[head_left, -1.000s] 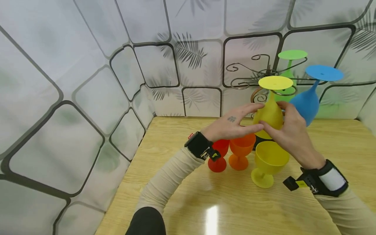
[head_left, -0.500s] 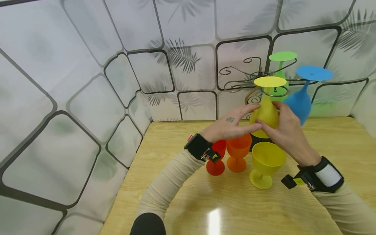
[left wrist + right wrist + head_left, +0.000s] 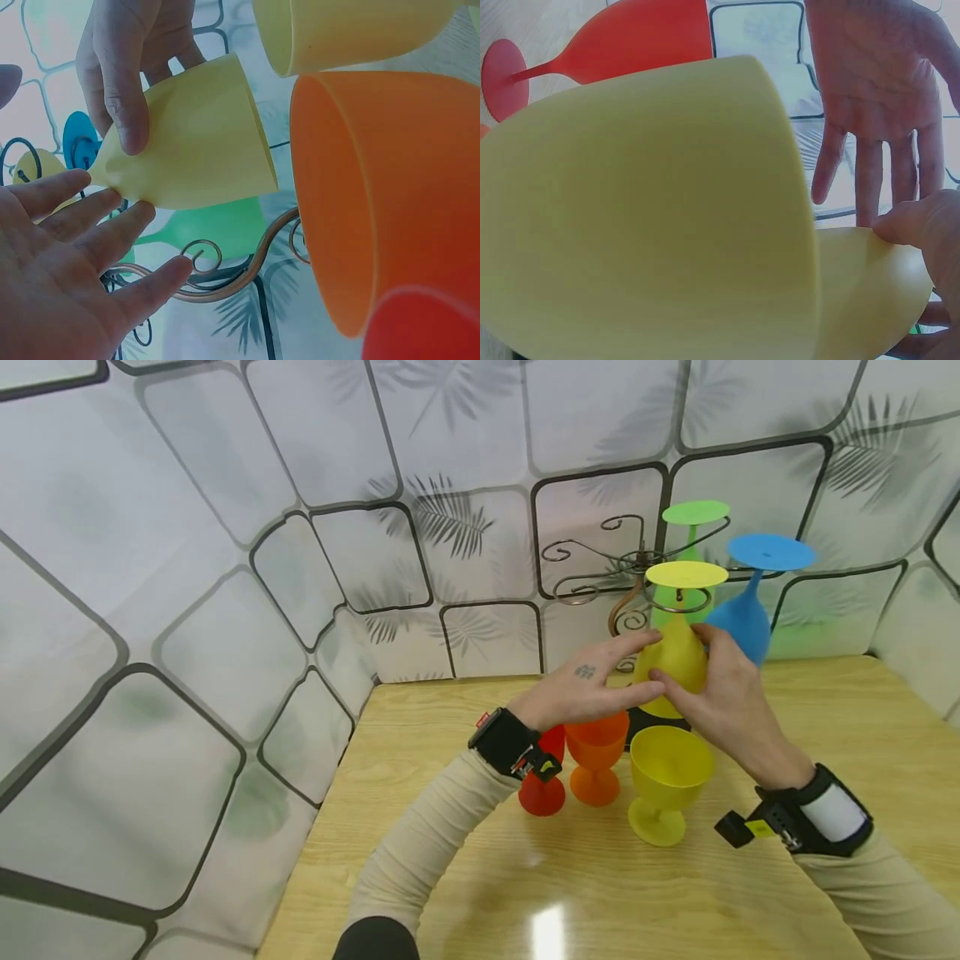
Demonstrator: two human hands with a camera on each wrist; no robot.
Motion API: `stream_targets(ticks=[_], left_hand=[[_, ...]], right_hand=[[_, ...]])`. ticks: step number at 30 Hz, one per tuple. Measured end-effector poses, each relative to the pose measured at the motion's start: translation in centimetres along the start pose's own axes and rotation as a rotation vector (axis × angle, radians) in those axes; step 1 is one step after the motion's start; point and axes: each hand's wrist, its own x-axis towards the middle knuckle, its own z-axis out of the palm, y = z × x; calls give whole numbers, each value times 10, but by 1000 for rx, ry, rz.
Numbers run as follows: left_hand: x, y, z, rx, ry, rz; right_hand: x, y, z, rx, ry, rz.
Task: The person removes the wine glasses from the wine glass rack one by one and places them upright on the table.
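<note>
An upside-down yellow goblet (image 3: 671, 664) is at a ring of a scrolled metal rack (image 3: 642, 560), its round foot above the ring. My right hand (image 3: 738, 710) grips its bowl, the thumb on the near side. With fingers nearly straight, my left hand (image 3: 581, 681) reaches to the bowl's other side; in the left wrist view its fingertips lie at the narrow end of the yellow goblet (image 3: 195, 142). Blue (image 3: 742, 618) and green (image 3: 696, 512) goblets hang upside down on the rack behind. The rack's lower part is partly hidden by hands and goblets.
Upright on the wooden table (image 3: 465, 860) stand a red goblet (image 3: 542, 797), an orange goblet (image 3: 596, 781) and a second yellow goblet (image 3: 667, 777), in front of the rack. A patterned wall covering (image 3: 480, 552) rises behind and at the left.
The head view has turned slightly right, so the rack and table goblets appear farther left. Both hands keep nearly the same pose at the yellow goblet.
</note>
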Motion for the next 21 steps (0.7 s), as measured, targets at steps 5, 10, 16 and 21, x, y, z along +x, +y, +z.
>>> stream_targets(ticks=[5,10,16,21], left_hand=[[1,3,2,19,-6,-3],[1,7,3,11,4,12],[-1,10,5,-11,2,27],[0,12,9,-14,-11,46]], right_hand=[[-2,1,-4,-1,11,-4],[-3,0,-6,15,22,3],[-8,-1,-9,11,42,10],[-12,-1,-13,6,59,19]])
